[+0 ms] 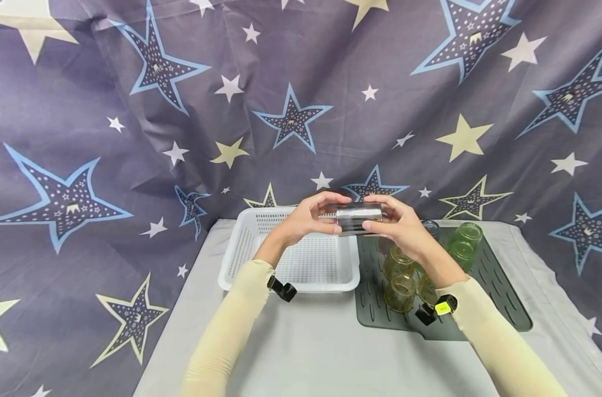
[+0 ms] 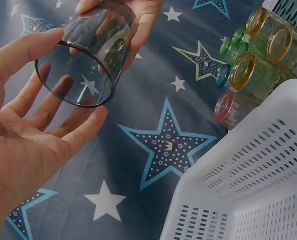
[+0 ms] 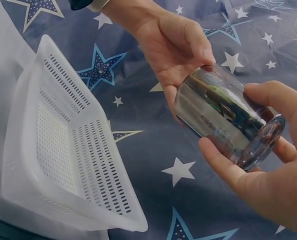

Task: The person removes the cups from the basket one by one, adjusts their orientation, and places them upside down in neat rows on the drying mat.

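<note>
A smoky grey drinking glass [image 1: 359, 219] lies sideways in the air between both hands, at the right end of the white basket. My left hand [image 1: 305, 219] holds it by the open rim, the thumb on one side and the fingers on the other in the left wrist view. At the other end, my right hand [image 1: 405, 229] grips the glass around its thick base, as the right wrist view shows. The clear glass wall [image 3: 221, 112] shows reflections, and its mouth faces the left palm [image 2: 33, 145].
A white perforated basket [image 1: 288, 288] stands on the grey-covered table under the left hand. To its right, a dark green drying mat [image 1: 499, 298] bears several amber glasses [image 1: 399, 292], green glasses [image 1: 466, 242] and a blue one [image 1: 431, 227]. Behind hangs a star-patterned curtain [image 1: 291, 176].
</note>
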A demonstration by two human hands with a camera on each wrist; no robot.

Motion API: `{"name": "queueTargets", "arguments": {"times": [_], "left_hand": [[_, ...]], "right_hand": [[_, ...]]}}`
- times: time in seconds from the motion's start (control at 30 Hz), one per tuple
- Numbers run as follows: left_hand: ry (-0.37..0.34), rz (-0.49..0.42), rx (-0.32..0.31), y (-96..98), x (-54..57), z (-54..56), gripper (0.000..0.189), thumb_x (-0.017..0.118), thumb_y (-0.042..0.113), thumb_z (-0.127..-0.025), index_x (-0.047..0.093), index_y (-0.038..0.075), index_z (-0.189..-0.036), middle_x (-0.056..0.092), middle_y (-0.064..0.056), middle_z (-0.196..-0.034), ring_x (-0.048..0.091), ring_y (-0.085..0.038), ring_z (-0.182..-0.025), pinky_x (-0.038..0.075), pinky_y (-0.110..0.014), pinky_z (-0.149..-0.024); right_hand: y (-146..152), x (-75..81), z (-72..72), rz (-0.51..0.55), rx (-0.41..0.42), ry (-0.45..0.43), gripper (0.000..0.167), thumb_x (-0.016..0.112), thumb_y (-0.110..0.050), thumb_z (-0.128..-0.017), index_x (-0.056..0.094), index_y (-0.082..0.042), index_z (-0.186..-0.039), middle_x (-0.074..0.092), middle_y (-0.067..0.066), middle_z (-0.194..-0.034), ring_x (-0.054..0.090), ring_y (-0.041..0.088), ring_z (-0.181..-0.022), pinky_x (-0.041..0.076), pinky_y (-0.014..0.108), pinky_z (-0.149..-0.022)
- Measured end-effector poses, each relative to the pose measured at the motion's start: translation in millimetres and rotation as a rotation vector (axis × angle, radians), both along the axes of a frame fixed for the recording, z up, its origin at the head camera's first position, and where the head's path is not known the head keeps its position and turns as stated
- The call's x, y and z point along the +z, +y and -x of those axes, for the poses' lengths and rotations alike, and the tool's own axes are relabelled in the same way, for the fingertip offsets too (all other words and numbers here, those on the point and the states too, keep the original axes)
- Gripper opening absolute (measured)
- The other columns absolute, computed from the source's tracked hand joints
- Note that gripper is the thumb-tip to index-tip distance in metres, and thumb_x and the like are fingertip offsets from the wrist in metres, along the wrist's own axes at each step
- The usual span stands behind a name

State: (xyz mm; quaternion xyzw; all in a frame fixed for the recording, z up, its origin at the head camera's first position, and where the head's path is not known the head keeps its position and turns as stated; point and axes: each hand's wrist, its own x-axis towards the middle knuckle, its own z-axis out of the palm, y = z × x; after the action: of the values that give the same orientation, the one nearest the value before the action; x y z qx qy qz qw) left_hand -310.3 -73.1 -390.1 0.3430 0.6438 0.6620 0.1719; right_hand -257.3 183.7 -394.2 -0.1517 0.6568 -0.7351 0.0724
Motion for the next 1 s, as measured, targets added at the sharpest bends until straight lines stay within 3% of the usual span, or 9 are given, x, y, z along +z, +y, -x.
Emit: {"name": "queueTargets", "arguments": {"times": [0.13, 0.23, 0.37, 0.53, 0.77, 1.0], "left_hand": [[0.025, 0.002, 0.011, -3.8, 0.4, 2.7, 0.055, 0.072, -0.010, -0.085, 0.057, -0.003, -0.137, 0.057, -0.019, -0.141, 0.060, -0.026, -0.127, 0.054, -0.035, -0.103], [0.013, 0.009, 0.076, -10.4, -1.2, 6.0, 0.045, 0.069, -0.004, -0.090, 0.059, -0.001, -0.134, 0.058, -0.023, -0.140, 0.059, -0.031, -0.130, 0.054, -0.030, -0.102], [-0.095, 0.021, 0.234, -25.3, -2.0, 12.2, 0.035, 0.065, 0.004, -0.097, 0.061, 0.001, -0.131, 0.064, -0.020, -0.135, 0.062, -0.029, -0.126, 0.053, -0.033, -0.105], [-0.263, 0.071, 0.424, -54.3, -1.7, 22.4, 0.038, 0.063, 0.013, -0.101, 0.058, 0.001, -0.137, 0.067, -0.014, -0.132, 0.065, -0.021, -0.121, 0.048, -0.043, -0.112], [-0.341, 0.218, 0.662, -100.9, -11.7, 30.7, 0.045, 0.063, 0.020, -0.100, 0.056, 0.005, -0.142, 0.055, -0.017, -0.147, 0.049, -0.034, -0.141, 0.037, -0.049, -0.121], [-0.413, 0.302, 0.937, -131.1, -31.5, 35.0, 0.053, 0.062, 0.015, -0.097, 0.050, 0.001, -0.147, 0.044, -0.017, -0.155, 0.043, -0.033, -0.141, 0.035, -0.042, -0.122]], "right_hand": [[1, -0.4, 0.4, -0.036, -0.010, 0.047, 0.054, 0.074, 0.005, -0.088, 0.059, -0.012, -0.137, 0.065, 0.001, -0.119, 0.069, 0.012, -0.096, 0.062, 0.028, -0.082], [4, 0.8, -0.9, -0.081, -0.027, 0.090, 0.054, 0.076, 0.003, -0.086, 0.061, -0.013, -0.136, 0.068, -0.002, -0.119, 0.069, 0.012, -0.096, 0.061, 0.026, -0.080], [14, 5.7, -5.6, -0.130, -0.051, 0.120, 0.056, 0.078, 0.000, -0.086, 0.060, -0.012, -0.138, 0.069, -0.003, -0.116, 0.068, 0.012, -0.093, 0.060, 0.025, -0.072], [33, 12.1, -8.6, -0.128, -0.068, 0.138, 0.055, 0.076, 0.003, -0.087, 0.059, -0.008, -0.138, 0.070, -0.003, -0.111, 0.068, 0.011, -0.089, 0.060, 0.026, -0.070], [61, 22.0, -12.5, -0.128, -0.100, 0.184, 0.056, 0.076, 0.009, -0.084, 0.061, -0.006, -0.135, 0.072, -0.004, -0.111, 0.069, 0.010, -0.095, 0.059, 0.021, -0.078], [91, 32.6, -22.4, -0.230, -0.194, 0.241, 0.057, 0.078, 0.011, -0.081, 0.062, -0.003, -0.134, 0.072, -0.006, -0.108, 0.067, 0.007, -0.093, 0.057, 0.018, -0.075]]}}
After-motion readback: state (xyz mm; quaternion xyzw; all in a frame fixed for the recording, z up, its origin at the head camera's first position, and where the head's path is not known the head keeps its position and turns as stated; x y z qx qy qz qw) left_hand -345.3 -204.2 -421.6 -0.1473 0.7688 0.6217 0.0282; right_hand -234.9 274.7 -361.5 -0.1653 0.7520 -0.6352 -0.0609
